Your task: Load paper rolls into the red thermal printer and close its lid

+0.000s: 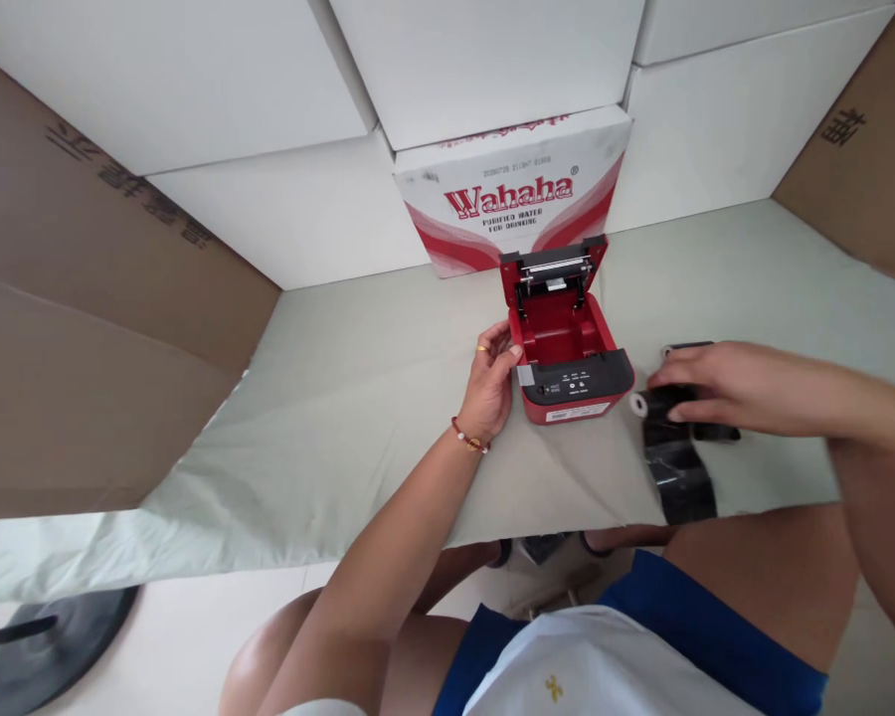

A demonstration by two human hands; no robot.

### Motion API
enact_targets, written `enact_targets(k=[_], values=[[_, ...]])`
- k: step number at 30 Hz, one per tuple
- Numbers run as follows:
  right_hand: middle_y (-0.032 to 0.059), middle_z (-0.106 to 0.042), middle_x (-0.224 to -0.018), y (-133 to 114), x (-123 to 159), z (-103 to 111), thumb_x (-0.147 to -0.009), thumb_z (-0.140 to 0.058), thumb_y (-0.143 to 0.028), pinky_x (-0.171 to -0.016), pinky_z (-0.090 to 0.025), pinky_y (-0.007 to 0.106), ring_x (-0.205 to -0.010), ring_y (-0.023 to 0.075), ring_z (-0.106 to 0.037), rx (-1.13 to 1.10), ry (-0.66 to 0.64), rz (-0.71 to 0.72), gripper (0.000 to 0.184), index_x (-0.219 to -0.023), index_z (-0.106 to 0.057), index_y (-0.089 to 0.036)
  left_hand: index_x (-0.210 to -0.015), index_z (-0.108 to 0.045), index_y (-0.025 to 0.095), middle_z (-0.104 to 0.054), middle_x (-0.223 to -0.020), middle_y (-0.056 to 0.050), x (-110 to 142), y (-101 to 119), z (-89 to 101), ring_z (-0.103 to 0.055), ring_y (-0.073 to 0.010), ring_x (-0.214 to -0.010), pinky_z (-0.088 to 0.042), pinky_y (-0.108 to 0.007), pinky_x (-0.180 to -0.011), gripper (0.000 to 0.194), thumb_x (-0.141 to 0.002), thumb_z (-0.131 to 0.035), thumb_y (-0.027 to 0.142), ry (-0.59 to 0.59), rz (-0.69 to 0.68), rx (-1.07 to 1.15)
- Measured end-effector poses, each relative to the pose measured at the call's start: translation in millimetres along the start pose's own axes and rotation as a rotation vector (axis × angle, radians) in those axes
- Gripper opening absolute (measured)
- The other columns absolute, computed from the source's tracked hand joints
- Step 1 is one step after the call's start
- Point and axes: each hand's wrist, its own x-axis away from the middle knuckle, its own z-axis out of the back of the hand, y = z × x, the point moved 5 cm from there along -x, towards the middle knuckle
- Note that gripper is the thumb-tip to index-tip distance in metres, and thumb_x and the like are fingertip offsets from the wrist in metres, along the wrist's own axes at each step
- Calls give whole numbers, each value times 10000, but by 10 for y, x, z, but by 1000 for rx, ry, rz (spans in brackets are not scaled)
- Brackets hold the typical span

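Observation:
A red and black label printer (578, 386) stands on the cloth with its lid (556, 273) raised, showing a bare red compartment inside. My left hand (492, 373) grips the printer's left side, thumb at the front corner and fingers along the wall. To the printer's right, my right hand (716, 383) is closed on a roll of black ribbon (660, 406) with a white core. A loose strip of ribbon (682, 482) trails from it toward the table's front edge. Other dark rolls (716, 433) lie beside and partly beneath that hand.
Behind the printer stands a white and red Wahaha water carton (514, 199), with white boxes (492, 60) stacked around it. Brown cardboard (82, 328) rises at the left and more cardboard (857, 159) at the right. A pale green cloth (343, 398) covers the table.

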Motion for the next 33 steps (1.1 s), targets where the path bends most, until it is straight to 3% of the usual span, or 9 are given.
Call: enact_targets(k=[1, 3, 6, 11, 15, 23, 26, 30, 33], values=[[80, -797, -1135, -57, 104, 143, -1026, -571, -540, -756, -602, 357, -905, 254, -769, -80, -64, 54, 361, -1179, -841, -355, -1233, -679, 284, -679, -1436, -43, -1, -4, 0, -558, -270, -1489, -404, -453, -1303, 583, -763, -957, 491, -2, -4, -4], [57, -793, -1130, -168, 215, 521, -1014, -583, -680, -626, -564, 344, -783, 207, -726, -121, 22, 104, 407, -1237, -827, -442, -1241, -673, 283, -681, -1430, -47, -4, -13, 1, -567, -273, -1475, -419, -455, -1286, 590, -765, -951, 494, -6, -9, -12], [42, -802, -976, -425, 34, 816, -961, -658, -710, -549, -508, 356, -655, 191, -660, -86, 100, 110, 449, -1285, -823, -446, -1255, -659, 278, -676, -1445, -56, -7, -18, 0, -569, -274, -1471, -424, -460, -1273, 573, -793, -925, 488, -14, -12, -25], [61, -841, -1050, -833, -749, 569, -963, -643, -279, -729, -521, 370, -845, 255, -738, 143, 167, -141, 369, -1291, -811, -294, -1271, -638, 266, -676, -1447, -69, -12, -20, -3, -585, -276, -1452, -422, -471, -1272, 577, -808, -903, 484, -29, -25, -41], [171, -818, -1099, -879, -1077, 350, -992, -605, -275, -674, -479, 390, -941, 354, -759, 309, 132, -383, 338, -1276, -783, -227, -1274, -625, 261, -674, -1458, -84, -17, -18, -6, -582, -291, -1462, -417, -493, -1276, 586, -811, -893, 501, -31, -32, -54], [219, -819, -1156, -897, -1399, 266, -935, -585, -157, -776, -544, 408, -1050, 376, -771, 369, 21, -411, 350, -1205, -808, -172, -1318, -598, 268, -616, -1523, -105, -18, -64, 26, -547, -305, -1503, -411, -510, -1295, 616, -853, -834, 596, -26, -53, -110], [219, -819, -1190, -876, -1467, 235, -944, -584, -161, -774, -538, 398, -1064, 368, -770, 368, 35, -398, 378, -1263, -786, -174, -1415, -560, 295, -547, -1581, -112, 98, 74, 45, -501, -307, -1540, -395, -534, -1308, 607, -959, -693, 672, 23, -245, -340], [164, -825, -1207, -824, -1354, 273, -946, -664, -244, -752, -513, 373, -1006, 323, -764, 289, 109, -300, 461, -1404, -709, -215, -1446, -599, 300, -585, -1473, -113, 455, 444, -181, -489, -324, -1527, -376, -602, -1307, 470, -1045, -608, 543, -97, -824, -783], [59, -839, -1007, -843, -1121, 357, -981, -653, -281, -760, -508, 346, -874, 244, -748, 49, 210, -132, 250, -1180, -795, -231, -1324, -683, 298, -649, -1316, -89, 676, 550, -367, -585, -312, -1413, -462, -570, -1222, 330, -1010, -649, 394, -220, -1093, -964]])
